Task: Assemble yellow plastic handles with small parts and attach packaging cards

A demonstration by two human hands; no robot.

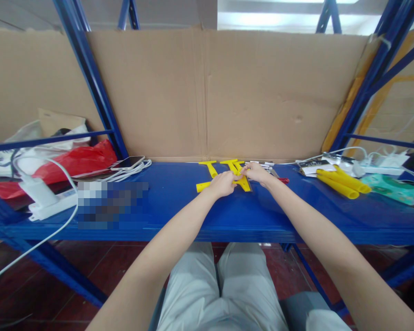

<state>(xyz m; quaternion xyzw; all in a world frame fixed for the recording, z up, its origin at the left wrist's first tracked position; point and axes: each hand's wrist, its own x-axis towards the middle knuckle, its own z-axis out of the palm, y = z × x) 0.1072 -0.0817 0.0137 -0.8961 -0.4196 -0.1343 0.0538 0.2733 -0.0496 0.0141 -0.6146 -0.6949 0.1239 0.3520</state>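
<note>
My left hand (223, 184) is closed around the handle of a yellow T-shaped scraper (244, 184), held sideways low over the blue table, its handle end sticking out to the left. My right hand (256, 173) pinches at the upper end of the scraper's head; anything small between the fingertips is hidden. Just beyond my hands lie more yellow T-shaped scrapers, one to the left (212, 170) and others (230, 162) partly covered by my fingers. A red-handled tool (283, 180) rests beside my right wrist, mostly behind it.
Yellow tubes (343, 181) lie at the right with papers (313, 168) and a green patterned packet (396, 188). At the left are a phone (129, 162), coiled white cable (133, 171), a power strip (53, 207) and a red bag (79, 161). Cardboard (262, 96) stands behind.
</note>
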